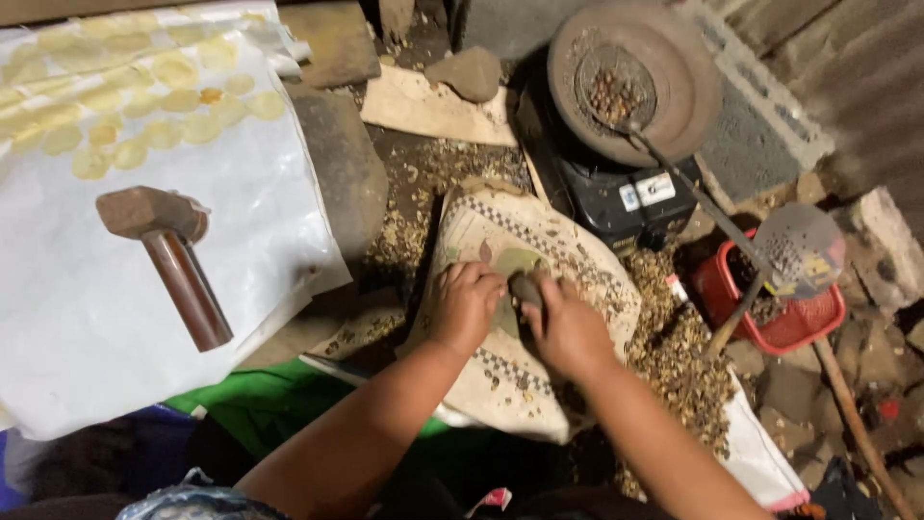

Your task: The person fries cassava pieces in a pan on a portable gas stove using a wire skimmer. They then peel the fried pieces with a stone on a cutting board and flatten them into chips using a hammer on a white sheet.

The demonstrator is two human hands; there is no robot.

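Observation:
My left hand [463, 303] rests with curled fingers on a pale sack [568, 289] spread over a block, its fingertips touching a flat greenish-yellow disc [520, 261]. Close to its right, my right hand [568, 332] is closed around a small dark stone-like tool [526, 286], held just below the disc. Both forearms reach in from the bottom of the view. Whether the left hand pinches the disc or only presses on it is unclear.
A white sheet [96, 308] at left carries several flattened yellow discs [144, 106] and a heavy hammer [168, 255]. Behind stand a dark pan [674, 87] with a skimmer of nuts on a burner, a red basket [799, 323], a perforated ladle [799, 246], and scattered shells [674, 356].

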